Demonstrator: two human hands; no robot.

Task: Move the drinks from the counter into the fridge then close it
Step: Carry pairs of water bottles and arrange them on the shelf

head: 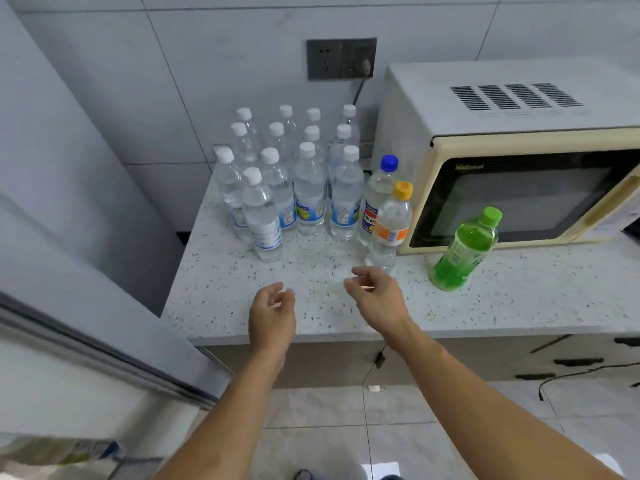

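Several clear water bottles with white caps [304, 188] stand grouped at the back left of the speckled counter [519, 299]. To their right stand a blue-capped bottle [379, 188], an orange-capped bottle [391, 223] and a green drink bottle [464, 251]. My left hand [272, 317] hovers over the counter's front, fingers loosely curled and empty. My right hand [375, 294] hovers just in front of the orange-capped bottle, fingers loosely curled, holding nothing. The fridge [69, 202] stands at the left; its open door edge [104, 355] crosses the lower left.
A cream microwave [519, 161] fills the counter's right side, right behind the green bottle. A wall socket [341, 58] with a plugged cable sits above the bottles. Below the counter are cabinet fronts and a tiled floor [346, 427].
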